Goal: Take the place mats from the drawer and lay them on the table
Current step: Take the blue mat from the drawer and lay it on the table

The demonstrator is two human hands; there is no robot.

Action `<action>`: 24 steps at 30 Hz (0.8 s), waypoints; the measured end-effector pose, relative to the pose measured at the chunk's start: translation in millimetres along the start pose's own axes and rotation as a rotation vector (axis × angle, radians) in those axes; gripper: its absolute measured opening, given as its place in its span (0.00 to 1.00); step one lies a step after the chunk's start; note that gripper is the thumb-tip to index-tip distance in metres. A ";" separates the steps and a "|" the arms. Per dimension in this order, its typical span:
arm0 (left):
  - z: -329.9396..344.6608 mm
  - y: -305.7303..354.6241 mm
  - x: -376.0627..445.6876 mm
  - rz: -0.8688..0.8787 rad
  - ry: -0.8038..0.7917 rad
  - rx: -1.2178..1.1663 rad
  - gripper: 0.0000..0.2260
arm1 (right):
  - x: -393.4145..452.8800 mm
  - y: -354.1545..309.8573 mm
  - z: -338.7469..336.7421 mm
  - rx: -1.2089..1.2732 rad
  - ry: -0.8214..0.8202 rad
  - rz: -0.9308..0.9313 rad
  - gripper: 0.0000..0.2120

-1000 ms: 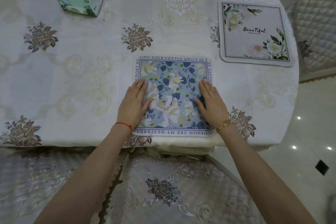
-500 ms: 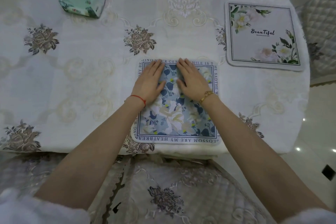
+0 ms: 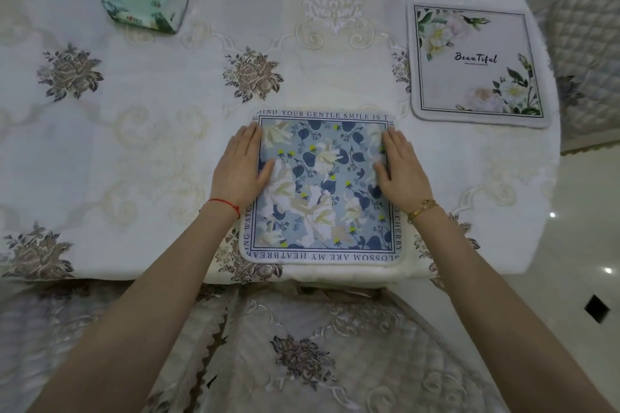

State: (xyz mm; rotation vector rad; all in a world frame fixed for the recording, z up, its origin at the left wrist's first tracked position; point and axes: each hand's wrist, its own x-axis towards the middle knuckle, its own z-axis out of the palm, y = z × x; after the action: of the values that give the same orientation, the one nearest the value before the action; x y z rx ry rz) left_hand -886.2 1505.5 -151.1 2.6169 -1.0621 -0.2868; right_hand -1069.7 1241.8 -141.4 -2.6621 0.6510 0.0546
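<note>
While both palms lie flat, gripping nothing, the left hand (image 3: pixel 240 169) and right hand (image 3: pixel 401 169) have swept apart to the blue place mat's (image 3: pixel 322 191) edges, smoothing it on the tabletop (image 3: pixel 134 144); second mat looks laid.

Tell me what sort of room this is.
Probably a home dining room: a round table under an embroidered cloth, two place mats on it, and quilted chair covers around it.

Soft, even, rather dim light with faint shadows; small glare spots gleam on the floor (image 3: pixel 590 245) at right; wide-angle bending curves the edges, corners slightly blurred
</note>
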 end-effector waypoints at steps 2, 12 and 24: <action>-4.4 -3.3 -14.3 -0.027 -0.006 0.001 0.29 | -13.6 -2.6 -1.5 0.007 0.008 0.032 0.29; 11.4 48.4 -103.1 0.080 -0.104 -0.070 0.30 | -99.4 -61.9 34.3 -0.008 -0.089 -0.093 0.31; 10.9 24.4 -152.0 -0.021 -0.114 0.022 0.33 | -158.2 -13.3 20.4 -0.113 -0.102 0.025 0.34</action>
State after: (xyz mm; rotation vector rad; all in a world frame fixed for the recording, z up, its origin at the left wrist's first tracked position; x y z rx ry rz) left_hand -1012.5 1593.8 -142.1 2.6609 -1.0800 -0.4366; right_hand -1203.5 1329.4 -134.7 -2.7381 0.6661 0.2387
